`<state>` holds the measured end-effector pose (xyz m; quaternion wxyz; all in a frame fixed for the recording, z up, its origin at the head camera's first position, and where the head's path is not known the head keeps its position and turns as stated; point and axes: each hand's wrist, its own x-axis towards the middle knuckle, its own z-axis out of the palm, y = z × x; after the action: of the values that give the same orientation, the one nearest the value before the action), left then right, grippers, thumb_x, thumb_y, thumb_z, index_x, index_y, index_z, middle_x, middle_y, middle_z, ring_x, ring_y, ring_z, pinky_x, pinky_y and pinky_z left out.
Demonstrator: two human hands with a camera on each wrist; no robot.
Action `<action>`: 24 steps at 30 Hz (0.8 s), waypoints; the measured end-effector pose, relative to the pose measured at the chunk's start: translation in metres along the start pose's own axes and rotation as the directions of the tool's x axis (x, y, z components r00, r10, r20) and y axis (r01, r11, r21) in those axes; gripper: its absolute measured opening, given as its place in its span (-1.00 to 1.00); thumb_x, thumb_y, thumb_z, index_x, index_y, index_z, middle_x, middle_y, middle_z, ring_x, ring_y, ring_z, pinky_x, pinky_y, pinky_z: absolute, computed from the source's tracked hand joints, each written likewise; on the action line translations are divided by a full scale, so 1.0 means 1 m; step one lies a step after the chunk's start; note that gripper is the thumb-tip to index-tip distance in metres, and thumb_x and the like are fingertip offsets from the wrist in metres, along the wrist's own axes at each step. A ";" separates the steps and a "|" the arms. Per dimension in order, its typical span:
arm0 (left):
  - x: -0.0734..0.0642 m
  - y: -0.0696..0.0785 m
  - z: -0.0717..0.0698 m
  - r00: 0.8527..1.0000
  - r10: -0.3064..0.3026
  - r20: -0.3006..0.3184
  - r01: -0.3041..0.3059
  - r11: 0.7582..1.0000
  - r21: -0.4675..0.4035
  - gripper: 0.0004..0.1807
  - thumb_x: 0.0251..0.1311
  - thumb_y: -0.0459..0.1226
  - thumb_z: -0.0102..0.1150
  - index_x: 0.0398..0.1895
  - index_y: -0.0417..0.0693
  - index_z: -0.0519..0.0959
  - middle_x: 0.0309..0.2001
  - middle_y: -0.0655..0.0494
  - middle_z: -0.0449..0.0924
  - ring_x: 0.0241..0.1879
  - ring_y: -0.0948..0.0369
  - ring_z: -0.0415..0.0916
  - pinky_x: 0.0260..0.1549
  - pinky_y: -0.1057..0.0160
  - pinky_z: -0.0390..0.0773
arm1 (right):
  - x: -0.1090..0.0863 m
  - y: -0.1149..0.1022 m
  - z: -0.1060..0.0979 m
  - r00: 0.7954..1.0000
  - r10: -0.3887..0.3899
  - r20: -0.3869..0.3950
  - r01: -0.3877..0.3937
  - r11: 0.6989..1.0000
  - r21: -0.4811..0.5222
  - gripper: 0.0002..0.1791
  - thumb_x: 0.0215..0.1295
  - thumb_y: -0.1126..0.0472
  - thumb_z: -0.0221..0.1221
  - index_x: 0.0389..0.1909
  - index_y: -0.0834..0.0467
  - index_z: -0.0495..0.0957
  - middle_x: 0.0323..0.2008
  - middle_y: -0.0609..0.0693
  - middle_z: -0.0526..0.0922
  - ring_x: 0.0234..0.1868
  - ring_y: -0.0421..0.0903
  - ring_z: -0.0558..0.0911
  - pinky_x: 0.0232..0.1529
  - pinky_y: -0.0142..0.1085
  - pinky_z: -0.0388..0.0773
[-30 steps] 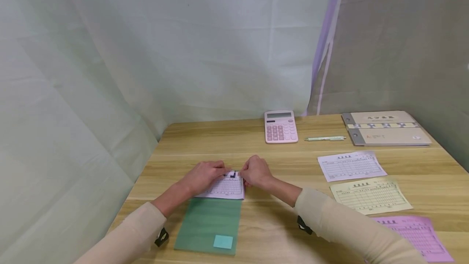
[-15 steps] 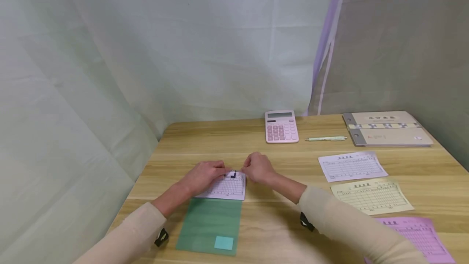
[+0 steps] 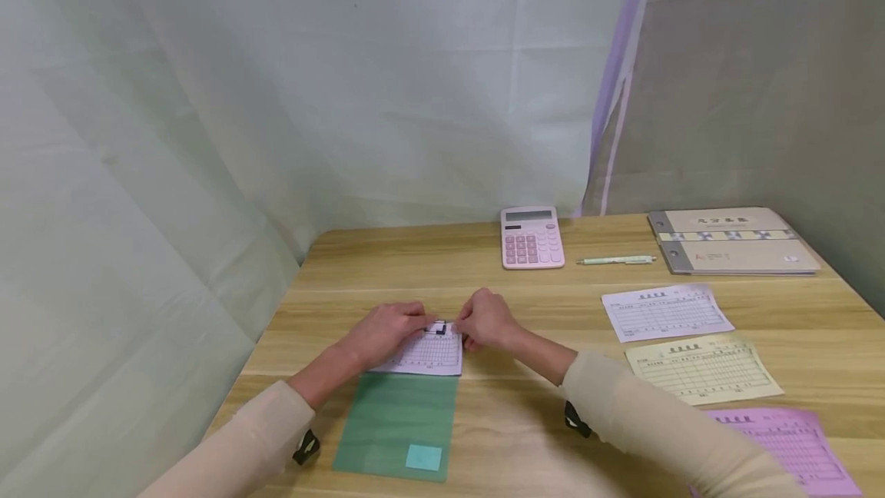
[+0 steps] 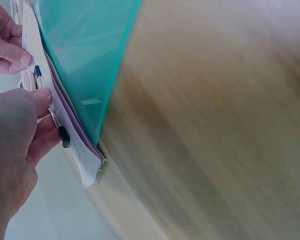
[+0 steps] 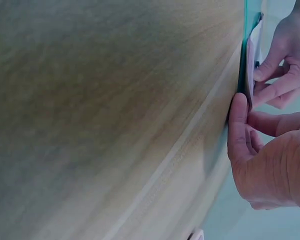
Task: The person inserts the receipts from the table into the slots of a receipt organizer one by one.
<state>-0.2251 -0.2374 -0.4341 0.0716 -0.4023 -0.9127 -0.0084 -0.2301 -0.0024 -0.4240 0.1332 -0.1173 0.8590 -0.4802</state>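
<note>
1 green board (image 3: 394,421), layered forms (image 3: 430,354) atop

The left hand (image 3: 387,333) touches the black clip (image 3: 441,330) on pale forms (image 3: 423,358); the right hand (image 3: 487,319) seems to pinch their corner.

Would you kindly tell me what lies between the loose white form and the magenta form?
A pale yellow form lies between the loose white form and the magenta form, shown in the head view.

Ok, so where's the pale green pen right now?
In the head view, the pen lies right of centre toward the table's back edge, between the pink calculator and the beige book.
</note>
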 end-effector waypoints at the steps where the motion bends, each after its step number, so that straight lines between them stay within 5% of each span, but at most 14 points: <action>1: 0.001 0.000 0.000 1.000 0.000 0.002 0.000 1.000 0.000 -0.67 0.52 -0.27 0.25 0.27 0.03 0.72 -0.04 0.16 0.65 -0.13 0.26 0.66 -0.13 0.23 0.70 | 0.000 0.001 0.000 1.000 0.003 -0.007 -0.003 1.000 0.007 -0.89 0.34 0.45 0.38 -0.40 0.37 0.76 -0.63 0.13 0.71 -0.63 0.00 0.73 -0.58 -0.28 0.68; 11: 0.008 -0.005 -0.001 0.998 -0.048 0.031 0.051 0.992 -0.115 -0.67 0.46 -0.23 0.34 0.24 0.04 0.74 -0.05 0.20 0.69 -0.14 0.27 0.64 -0.09 0.19 0.69 | 0.001 0.003 -0.022 0.999 0.009 0.047 -0.012 0.998 0.067 -0.92 0.40 0.41 0.34 -0.28 0.39 0.73 -0.49 0.19 0.75 -0.59 0.00 0.72 -0.49 -0.22 0.73; 17: 0.008 -0.010 -0.001 0.995 -0.083 0.055 0.091 0.984 -0.156 -0.65 0.46 -0.17 0.35 0.26 0.06 0.72 -0.02 0.20 0.70 -0.12 0.26 0.64 -0.07 0.12 0.66 | -0.007 -0.003 -0.079 0.990 -0.108 0.090 0.113 0.992 -0.049 -0.82 0.49 0.34 0.26 -0.04 0.37 0.74 -0.23 0.19 0.80 -0.31 0.13 0.77 -0.28 -0.18 0.73; 24: 0.006 -0.013 -0.005 0.987 -0.117 0.107 0.137 0.971 -0.196 -0.58 0.48 -0.06 0.32 0.30 0.01 0.69 0.04 0.19 0.69 -0.13 0.29 0.58 -0.08 0.13 0.62 | -0.031 0.008 -0.157 0.967 -0.244 0.079 0.255 0.939 -0.229 -0.71 0.52 0.36 0.20 0.14 0.40 0.69 -0.09 0.20 0.80 -0.17 0.09 0.74 -0.25 -0.25 0.64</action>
<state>-0.2379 -0.2416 -0.4276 -0.0135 -0.3481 -0.9333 -0.0867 -0.2550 0.1366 -0.3481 0.0776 -0.2522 0.8849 -0.3839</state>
